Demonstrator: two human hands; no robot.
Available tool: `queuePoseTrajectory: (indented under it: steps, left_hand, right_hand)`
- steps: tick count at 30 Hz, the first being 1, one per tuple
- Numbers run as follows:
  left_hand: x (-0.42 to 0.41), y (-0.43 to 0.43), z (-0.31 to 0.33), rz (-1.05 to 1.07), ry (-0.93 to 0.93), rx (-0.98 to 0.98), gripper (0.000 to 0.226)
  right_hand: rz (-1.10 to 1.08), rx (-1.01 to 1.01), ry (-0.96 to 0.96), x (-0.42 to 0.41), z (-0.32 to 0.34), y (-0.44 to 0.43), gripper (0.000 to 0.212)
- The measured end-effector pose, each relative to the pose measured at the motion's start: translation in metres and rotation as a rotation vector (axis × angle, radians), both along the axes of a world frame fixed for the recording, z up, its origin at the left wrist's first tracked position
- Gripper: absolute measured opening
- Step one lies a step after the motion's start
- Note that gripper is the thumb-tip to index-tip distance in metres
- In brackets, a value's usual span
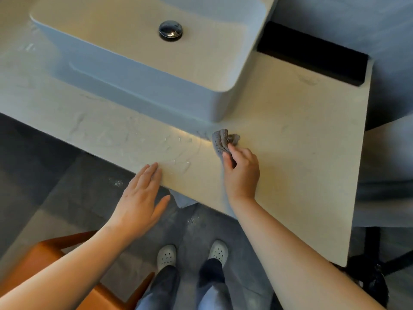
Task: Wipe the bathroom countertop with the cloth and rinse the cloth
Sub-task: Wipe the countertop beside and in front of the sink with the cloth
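Here the right hand (241,173) grips a bunched grey cloth (223,142) pressed on the pale surface (290,130), just in front of the basin's (143,52) near corner. The left hand (140,198) lies flat, fingers straight, fingertips on the surface's front edge.

Grey mottled floor (78,193) noted below table (290,130) front edge; orange wooden seat (51,253) placed left; grey wall (384,25) behind.
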State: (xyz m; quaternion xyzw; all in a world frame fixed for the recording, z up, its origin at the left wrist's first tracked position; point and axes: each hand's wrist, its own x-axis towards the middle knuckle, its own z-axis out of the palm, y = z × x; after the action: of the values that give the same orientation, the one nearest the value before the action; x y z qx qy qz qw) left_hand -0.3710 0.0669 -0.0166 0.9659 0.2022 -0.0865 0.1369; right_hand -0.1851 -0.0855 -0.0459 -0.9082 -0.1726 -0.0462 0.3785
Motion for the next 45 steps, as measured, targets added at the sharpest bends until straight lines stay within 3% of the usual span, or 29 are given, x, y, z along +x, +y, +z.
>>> queuePoseTrajectory:
  steps: [9, 14, 17, 22, 28, 45]
  left_hand:
    - [0.0, 0.035, 0.005, -0.129, -0.049, -0.022, 0.062]
    - [-0.008, 0.036, 0.001, -0.169, -0.046, -0.043, 0.068]
    - [-0.008, 0.036, -0.001, -0.161, -0.049, -0.053, 0.071]
    - [-0.008, 0.036, -0.002, -0.174, -0.046, -0.053, 0.075]
    - [-0.007, 0.044, -0.003, -0.205, -0.077, -0.094, 0.072]
    - [-0.003, 0.049, -0.006, -0.169, -0.177, -0.139, 0.05]
  right_hand:
    - [0.07, -0.017, 0.006, -0.069, 0.004, 0.008, 0.026]
    - [0.175, 0.045, 0.163, -0.094, 0.015, -0.001, 0.024]
    - [0.078, 0.138, 0.269, -0.093, 0.029, -0.011, 0.02]
    - [-0.086, 0.202, 0.21, -0.067, 0.052, -0.017, 0.02]
    - [-0.192, 0.137, 0.185, -0.042, 0.055, -0.011, 0.023]
    - [-0.017, 0.005, 0.056, 0.001, 0.013, 0.057, 0.026]
